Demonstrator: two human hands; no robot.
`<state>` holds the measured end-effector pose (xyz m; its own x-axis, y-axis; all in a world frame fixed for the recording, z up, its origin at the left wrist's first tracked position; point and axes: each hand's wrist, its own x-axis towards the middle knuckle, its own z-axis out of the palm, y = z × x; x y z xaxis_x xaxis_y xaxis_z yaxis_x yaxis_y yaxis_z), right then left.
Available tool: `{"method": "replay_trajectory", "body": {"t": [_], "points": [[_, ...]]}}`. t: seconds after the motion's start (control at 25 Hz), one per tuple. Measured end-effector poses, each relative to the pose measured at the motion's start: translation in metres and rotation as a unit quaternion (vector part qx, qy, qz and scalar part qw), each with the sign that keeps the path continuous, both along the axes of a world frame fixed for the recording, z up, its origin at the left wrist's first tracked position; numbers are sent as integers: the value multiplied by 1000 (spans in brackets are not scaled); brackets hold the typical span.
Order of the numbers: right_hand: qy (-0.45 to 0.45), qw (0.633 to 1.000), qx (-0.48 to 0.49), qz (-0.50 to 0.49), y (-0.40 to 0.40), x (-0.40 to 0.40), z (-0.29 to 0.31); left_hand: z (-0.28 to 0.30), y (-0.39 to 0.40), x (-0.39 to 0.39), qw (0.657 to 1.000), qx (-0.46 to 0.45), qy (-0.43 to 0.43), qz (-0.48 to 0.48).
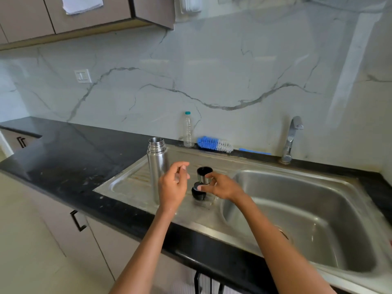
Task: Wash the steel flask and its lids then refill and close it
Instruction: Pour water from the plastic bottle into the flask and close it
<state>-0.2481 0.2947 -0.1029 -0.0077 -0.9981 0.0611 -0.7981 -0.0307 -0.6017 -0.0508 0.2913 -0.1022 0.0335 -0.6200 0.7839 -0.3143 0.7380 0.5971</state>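
Head camera shows your right hand (220,186) with fingertips pinching the rim of the black inner stopper (198,192), which stands on the steel drainboard (127,183). Just beyond those fingers sits the steel cup lid (203,172), mouth up. Your left hand (172,187) hovers beside the stopper, fingers loosely curled; it seems to hold nothing, though the blur makes that uncertain. Just left of those fingers the open steel flask (157,164) stands upright. Farther back lie a bottle brush (214,144) and plastic bottle (188,130).
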Motion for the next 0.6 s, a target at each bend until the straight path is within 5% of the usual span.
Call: {"method": "replay_trajectory", "body": {"t": [0.28, 0.52, 0.6], "points": [[97, 993, 30, -64, 10, 30, -30, -13, 25, 46, 982, 121, 76, 121], [28, 996, 6, -86, 14, 31, -37, -13, -5, 59, 951, 302, 47, 54], [-104, 989, -21, -99, 16, 29, -40, -11, -14, 59, 943, 329, 59, 7]]}}
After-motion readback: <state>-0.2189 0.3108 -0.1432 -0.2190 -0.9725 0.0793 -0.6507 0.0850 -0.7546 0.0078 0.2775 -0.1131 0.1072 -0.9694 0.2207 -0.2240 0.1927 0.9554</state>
